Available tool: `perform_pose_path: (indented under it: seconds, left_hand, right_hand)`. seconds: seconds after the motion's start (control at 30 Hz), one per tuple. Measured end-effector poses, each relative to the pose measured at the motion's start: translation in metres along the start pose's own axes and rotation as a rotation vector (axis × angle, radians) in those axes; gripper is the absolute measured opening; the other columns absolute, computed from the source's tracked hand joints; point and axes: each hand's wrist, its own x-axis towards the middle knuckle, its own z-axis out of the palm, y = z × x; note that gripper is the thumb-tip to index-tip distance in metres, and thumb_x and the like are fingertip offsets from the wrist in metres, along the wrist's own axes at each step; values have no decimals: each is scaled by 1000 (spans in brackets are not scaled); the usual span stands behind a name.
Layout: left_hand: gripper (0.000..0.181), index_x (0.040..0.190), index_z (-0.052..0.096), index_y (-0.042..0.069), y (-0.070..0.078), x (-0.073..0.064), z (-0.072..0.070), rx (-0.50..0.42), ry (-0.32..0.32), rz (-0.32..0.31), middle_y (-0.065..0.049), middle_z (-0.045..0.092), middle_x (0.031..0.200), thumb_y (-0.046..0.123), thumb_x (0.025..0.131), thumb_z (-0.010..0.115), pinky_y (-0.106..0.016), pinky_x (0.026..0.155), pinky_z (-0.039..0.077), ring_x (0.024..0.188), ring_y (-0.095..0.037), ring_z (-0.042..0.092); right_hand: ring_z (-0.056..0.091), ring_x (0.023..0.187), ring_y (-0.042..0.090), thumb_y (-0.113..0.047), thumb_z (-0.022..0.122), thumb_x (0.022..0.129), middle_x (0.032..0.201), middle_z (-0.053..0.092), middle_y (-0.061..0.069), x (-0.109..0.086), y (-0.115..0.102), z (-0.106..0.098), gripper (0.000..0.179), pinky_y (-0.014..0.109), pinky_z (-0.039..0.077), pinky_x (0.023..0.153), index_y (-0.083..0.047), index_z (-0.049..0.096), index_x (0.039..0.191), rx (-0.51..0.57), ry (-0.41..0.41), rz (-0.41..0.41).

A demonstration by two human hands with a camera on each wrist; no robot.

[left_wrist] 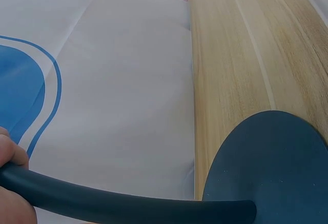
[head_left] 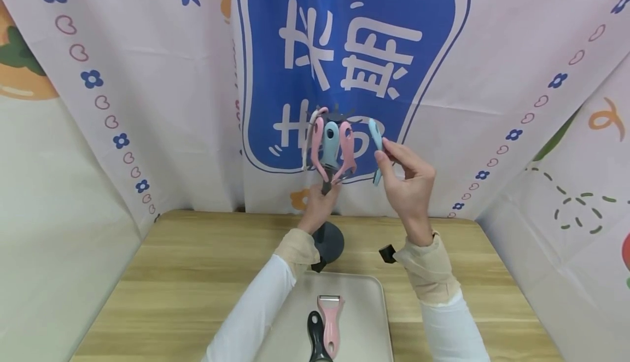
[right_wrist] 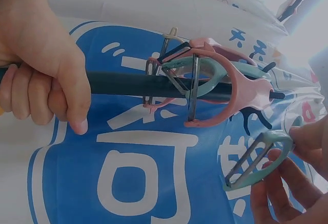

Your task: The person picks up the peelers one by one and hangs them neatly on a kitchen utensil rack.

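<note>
In the head view my left hand (head_left: 319, 206) grips the dark pole of a hanging stand, just below its rack. The pole (left_wrist: 128, 206) curves down to a round base (left_wrist: 277, 157) in the left wrist view. Several peelers hang from hooks at the top, among them a light blue peeler (head_left: 331, 142) and a pink peeler (right_wrist: 251, 88). To the right of the rack, my right hand (head_left: 408, 184) pinches another light blue peeler (right_wrist: 279, 162) between thumb and fingers. That peeler is apart from the stand, its blade end pointing down in the head view.
A beige tray (head_left: 366, 318) lies on the wooden table (head_left: 197, 285) in front of the stand. It holds a pink peeler (head_left: 331, 323) and a black-handled utensil (head_left: 316, 332), its far end cut off by the frame. A printed cloth (head_left: 192, 105) hangs behind.
</note>
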Motion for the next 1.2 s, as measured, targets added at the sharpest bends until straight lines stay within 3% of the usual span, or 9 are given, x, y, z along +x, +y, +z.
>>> perform_pose_path:
  seconds: [0.33,0.47,0.63,0.73,1.0,1.2]
  left_hand:
    - [52,61,42,14,-2,1,2,-8,15,41,10,35,52,24,109,59,-30,46,26,45,-11,29]
    - [52,61,44,14,-3,1,2,-17,9,67,9,36,52,23,110,59,-30,46,26,45,-11,30]
    - [52,61,44,14,-2,0,0,-17,-4,82,8,37,53,23,110,58,-29,47,26,46,-12,30]
    - [52,62,43,14,-1,-1,0,-9,-3,73,8,37,54,26,110,58,-29,48,26,47,-11,31]
    - [52,62,43,15,-2,-1,0,-11,-2,64,7,36,54,29,110,58,-29,48,26,47,-13,31]
    - [51,62,43,15,-1,-1,0,-7,0,72,6,37,54,29,109,58,-28,48,27,47,-12,32]
  right_hand:
    - [74,106,15,9,73,95,121,76,20,14,10,11,31,27,59,96,5,75,125,68,-4,123]
    - [75,106,23,9,71,96,116,79,4,15,13,15,30,27,59,96,5,74,126,99,-13,184]
    - [75,104,18,6,71,98,114,77,-10,15,13,19,29,26,60,94,3,75,126,103,-34,223]
    - [74,104,14,5,71,98,116,78,-3,14,13,21,29,26,60,94,2,75,126,110,-40,235]
    - [74,110,27,5,71,98,125,74,21,11,15,25,30,27,59,98,2,75,128,123,-71,261]
    - [73,109,16,5,70,98,127,73,23,10,17,28,30,28,58,99,3,74,128,116,-83,265]
